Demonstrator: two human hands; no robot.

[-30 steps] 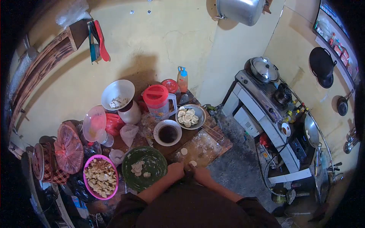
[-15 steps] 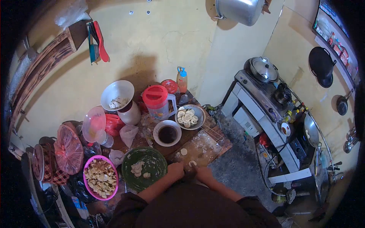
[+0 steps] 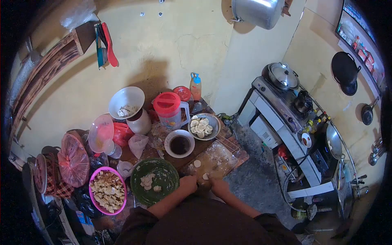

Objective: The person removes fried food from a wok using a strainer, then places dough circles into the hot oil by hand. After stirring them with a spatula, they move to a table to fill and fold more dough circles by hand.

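Observation:
My left hand (image 3: 188, 184) and my right hand (image 3: 220, 187) are closed at the near edge of a floured wooden board (image 3: 218, 156). Between them shows a dark, bar-like thing that looks like a rolling pin (image 3: 204, 185), mostly hidden by my hands and body. Just beyond it, a small pale dough disc (image 3: 205, 176) lies on the board, with another dough disc (image 3: 197, 163) farther up. Left of my left hand stands a green basin (image 3: 165, 169) with dough pieces (image 3: 148, 179) in it.
Behind the board are a bowl of dark liquid (image 3: 179, 143), a strainer (image 3: 216, 122) of pale pieces and a red-lidded pitcher (image 3: 168, 107). A pink basin (image 3: 92, 196) of cut pieces sits at left. The stove (image 3: 272, 100) stands at right, across the floor.
The nearer dough disc shows a little differently at its near edge, where a dark part overlapped it before. My hands have shifted only slightly and stay closed.

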